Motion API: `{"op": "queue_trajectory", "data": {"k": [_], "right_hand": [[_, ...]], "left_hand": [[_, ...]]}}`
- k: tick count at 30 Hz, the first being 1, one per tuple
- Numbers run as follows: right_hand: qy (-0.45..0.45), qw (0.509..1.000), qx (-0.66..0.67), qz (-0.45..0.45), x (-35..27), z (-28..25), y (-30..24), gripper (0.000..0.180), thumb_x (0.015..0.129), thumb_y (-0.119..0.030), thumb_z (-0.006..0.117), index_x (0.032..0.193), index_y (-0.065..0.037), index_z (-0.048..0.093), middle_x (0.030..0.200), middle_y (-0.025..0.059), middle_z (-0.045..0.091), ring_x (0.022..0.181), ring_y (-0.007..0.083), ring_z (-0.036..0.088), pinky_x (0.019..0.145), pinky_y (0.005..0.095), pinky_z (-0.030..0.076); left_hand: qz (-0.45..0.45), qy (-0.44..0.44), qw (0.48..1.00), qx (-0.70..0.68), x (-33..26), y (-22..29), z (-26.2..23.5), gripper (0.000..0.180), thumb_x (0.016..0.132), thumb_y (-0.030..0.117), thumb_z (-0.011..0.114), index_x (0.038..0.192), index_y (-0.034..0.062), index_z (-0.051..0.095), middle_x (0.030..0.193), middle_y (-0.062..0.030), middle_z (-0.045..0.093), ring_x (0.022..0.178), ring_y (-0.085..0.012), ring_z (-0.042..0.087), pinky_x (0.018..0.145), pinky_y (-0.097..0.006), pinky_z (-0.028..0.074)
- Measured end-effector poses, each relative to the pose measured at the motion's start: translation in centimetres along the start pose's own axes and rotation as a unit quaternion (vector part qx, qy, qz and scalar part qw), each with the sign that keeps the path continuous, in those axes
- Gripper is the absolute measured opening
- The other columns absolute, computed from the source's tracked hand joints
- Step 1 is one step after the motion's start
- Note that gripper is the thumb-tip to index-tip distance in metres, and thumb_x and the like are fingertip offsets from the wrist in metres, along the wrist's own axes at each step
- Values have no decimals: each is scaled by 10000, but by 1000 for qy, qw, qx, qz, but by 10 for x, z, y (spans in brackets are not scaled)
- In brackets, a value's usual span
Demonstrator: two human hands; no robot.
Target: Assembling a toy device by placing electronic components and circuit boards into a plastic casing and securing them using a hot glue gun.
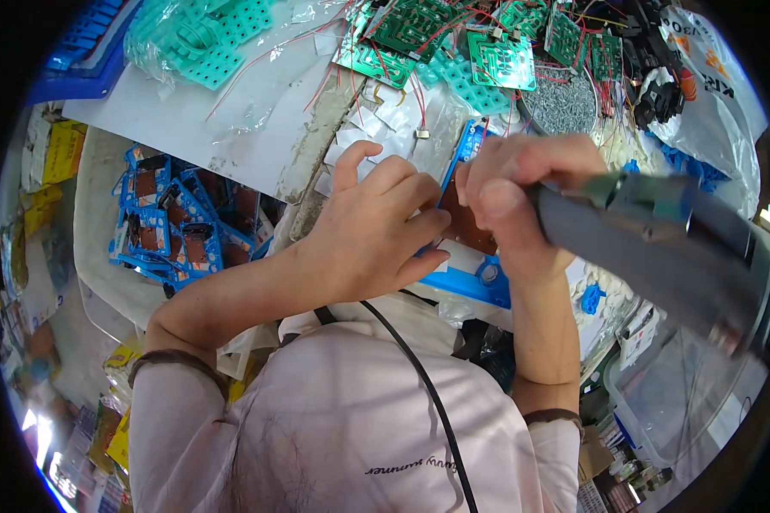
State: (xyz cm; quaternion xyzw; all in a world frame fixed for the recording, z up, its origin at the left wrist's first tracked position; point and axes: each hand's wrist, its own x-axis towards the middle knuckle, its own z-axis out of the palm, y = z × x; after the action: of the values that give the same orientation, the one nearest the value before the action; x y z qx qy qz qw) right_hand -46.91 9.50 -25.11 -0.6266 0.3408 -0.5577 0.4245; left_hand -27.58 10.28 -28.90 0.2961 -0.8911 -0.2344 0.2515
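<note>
A blue plastic housing (466, 285) with a brown circuit board (469, 226) in it lies in front of me, partly covered by both hands. At its left edge is my left hand (376, 218), with the index finger and thumb curled about that edge and the little finger raised. My right hand (522, 201) is closed around a dark grey tool (650, 252), shaped like an electric screwdriver and smeared by motion. The tool's body points off to the right; its tip is hidden. A thin pale part (464, 259) sits in the housing's lower side.
To the left, a white bin (94, 231) holds several blue housings (180, 218). Green circuit boards (500, 60) with red wires lie at the back beside a round tray of screws (565, 103). Teal rubber keypads (222, 60) sit far left. A black cable (419, 368) crosses my shirt.
</note>
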Motion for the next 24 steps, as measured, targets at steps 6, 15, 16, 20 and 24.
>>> {"op": "queue_trajectory", "data": {"k": [6,15,16,20,24], "right_hand": [[24,995,88,-44,7,-51,-38,521,996,-343,645,1408,-77,471,759,-16,494,659,125,440,670,362,431],[331,831,-409,-184,-45,-72,-96,586,923,-237,655,1408,34,471,1215,196,607,1080,340,595,979,529,492],[335,820,-421,-195,-65,-66,-99,571,895,-204,675,1379,41,495,1220,197,614,1076,336,600,962,519,503],[-10,908,-420,0,-95,-30,-61,298,749,-58,760,1040,-49,697,1037,80,665,961,292,594,825,411,489],[-91,905,-414,-13,-91,-13,-31,266,676,-78,732,942,-91,722,913,37,612,896,281,566,785,395,445]], "left_hand": [[-46,-2,997,-56,-24,4,-18,437,700,265,872,1062,112,680,1030,-60,593,971,-272,570,934,-484,364],[-72,-59,991,-99,-49,13,-12,209,769,36,803,920,59,661,934,-84,627,851,-264,607,727,-371,450],[-83,-44,988,-126,-42,16,-17,178,785,9,780,907,47,658,923,-85,627,826,-254,605,703,-357,454],[-157,-13,972,-173,-23,14,-28,113,842,-48,707,904,22,644,905,-80,622,770,-197,583,678,-306,458],[-168,24,977,-130,2,-6,-22,68,887,-14,687,915,2,628,870,-65,605,750,-163,554,684,-283,452]]}}
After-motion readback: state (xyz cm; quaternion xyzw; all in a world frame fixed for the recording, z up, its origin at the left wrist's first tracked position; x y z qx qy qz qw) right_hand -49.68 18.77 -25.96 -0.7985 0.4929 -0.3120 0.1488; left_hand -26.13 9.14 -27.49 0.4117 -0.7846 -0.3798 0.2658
